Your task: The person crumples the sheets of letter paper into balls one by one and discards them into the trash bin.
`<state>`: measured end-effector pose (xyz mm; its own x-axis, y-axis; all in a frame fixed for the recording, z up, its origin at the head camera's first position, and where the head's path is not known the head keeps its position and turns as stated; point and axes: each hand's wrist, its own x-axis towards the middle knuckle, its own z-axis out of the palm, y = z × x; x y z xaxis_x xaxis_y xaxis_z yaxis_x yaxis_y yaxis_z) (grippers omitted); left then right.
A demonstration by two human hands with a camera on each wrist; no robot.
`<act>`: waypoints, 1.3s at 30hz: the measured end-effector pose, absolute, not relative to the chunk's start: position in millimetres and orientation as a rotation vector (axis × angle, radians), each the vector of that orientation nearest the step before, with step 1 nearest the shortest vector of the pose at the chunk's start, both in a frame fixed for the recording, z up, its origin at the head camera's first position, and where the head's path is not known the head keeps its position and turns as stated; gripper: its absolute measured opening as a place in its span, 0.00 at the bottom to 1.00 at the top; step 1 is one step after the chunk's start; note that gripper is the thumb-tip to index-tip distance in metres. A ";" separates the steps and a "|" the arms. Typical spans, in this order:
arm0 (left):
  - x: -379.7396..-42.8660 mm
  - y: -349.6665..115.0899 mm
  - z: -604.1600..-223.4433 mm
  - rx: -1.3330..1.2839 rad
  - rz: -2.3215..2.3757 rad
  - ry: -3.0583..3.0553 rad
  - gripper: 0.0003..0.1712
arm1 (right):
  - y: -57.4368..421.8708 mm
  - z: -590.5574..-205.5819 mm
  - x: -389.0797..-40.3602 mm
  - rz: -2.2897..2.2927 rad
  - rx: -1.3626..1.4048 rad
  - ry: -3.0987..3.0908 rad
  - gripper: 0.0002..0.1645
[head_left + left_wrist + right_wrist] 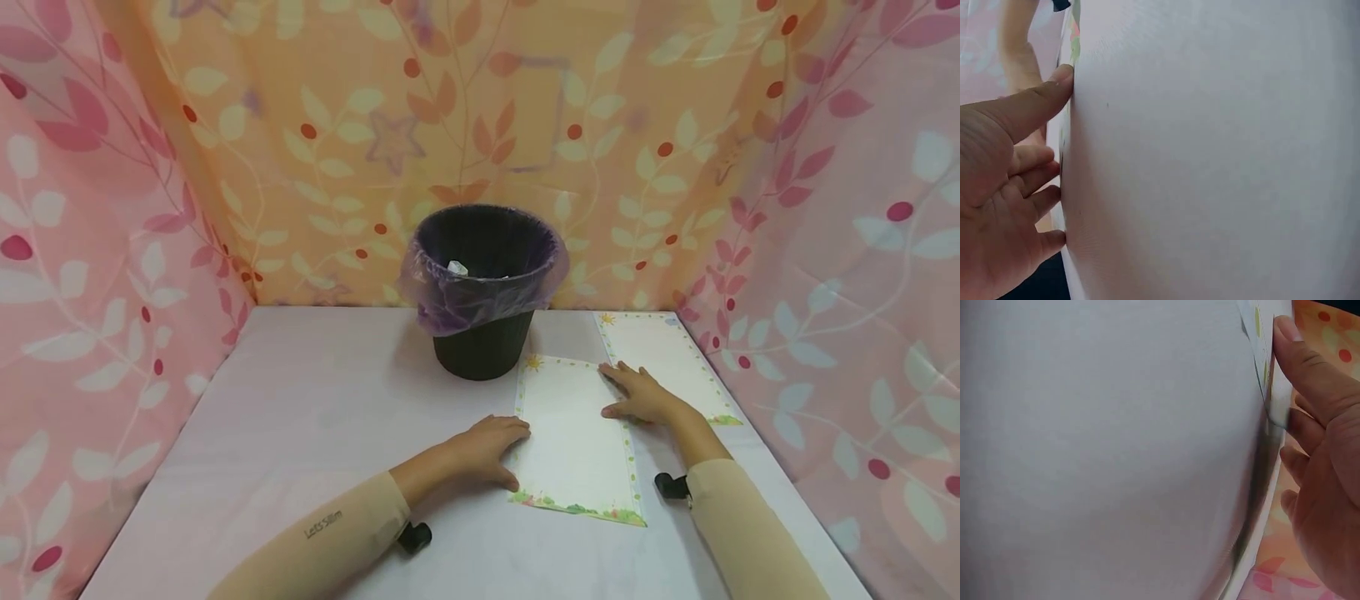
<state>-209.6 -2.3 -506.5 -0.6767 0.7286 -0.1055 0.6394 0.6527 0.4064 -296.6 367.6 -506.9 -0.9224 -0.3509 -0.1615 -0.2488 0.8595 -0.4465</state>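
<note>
From over the person's head I see a stationery sheet (573,433) with a sun-and-flower border lying flat on the table (322,392), just in front and to the right of a black wastebasket (483,354) with a purple liner (472,312). The left hand (486,450) rests its fingers along the sheet's left edge; the right hand (643,396) touches its upper right edge, fingers spread, beside a second bordered sheet (656,354). Neither is clenched. I'd judge the step as getting hold of the near sheet, so the next move calls for fingertips under its edges. The left wrist view adds thumb and fingers straight out, with a sliver of border beyond the thumb. The right wrist view alone shows a paper corner standing slightly off the table by a fingertip; whether it's pinched there, I can't tell.
</note>
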 end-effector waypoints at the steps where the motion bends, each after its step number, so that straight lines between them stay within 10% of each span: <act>1: -210.3 -2.9 -507.0 1.108 0.499 2.619 0.51 | 366.9 -507.2 -296.5 -0.618 -0.457 2.814 0.63; 20: -209.2 -1.6 -508.9 1.143 0.449 2.655 0.49 | 349.1 -475.2 -259.7 -1.504 0.180 2.528 0.50; 28: -209.5 -1.5 -505.2 1.133 0.488 2.646 0.49 | 347.9 -483.6 -252.5 -1.509 0.142 2.711 0.33; 39: -229.8 1.6 -505.0 0.777 1.149 2.575 0.62 | 351.2 -470.4 -226.1 -1.717 0.211 2.734 0.35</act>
